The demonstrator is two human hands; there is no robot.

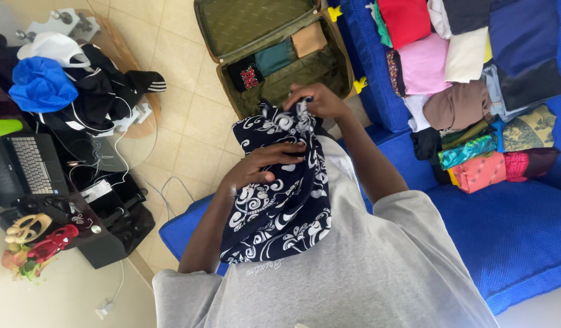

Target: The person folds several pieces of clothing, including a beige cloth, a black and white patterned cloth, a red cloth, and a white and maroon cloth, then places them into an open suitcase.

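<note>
I hold a navy cloth with white swirl patterns (280, 206) in front of my grey shirt. My left hand (262, 165) grips its middle, fingers pressed across the fabric. Higher up, my right hand (320, 100) pinches the bunched top edge. The cloth hangs down from both hands against my chest. Just beyond it an open olive-green suitcase (232, 27) lies on the tiled floor, with a few folded pieces, black, teal and tan, inside.
Piles of folded clothes (456, 67) in many colours cover a blue cushioned seat (517, 231) at the right. At the left, a low table (119, 48) carries dark clothes, a blue cap, cables and a laptop (31, 164). Sandals (40, 237) lie nearby.
</note>
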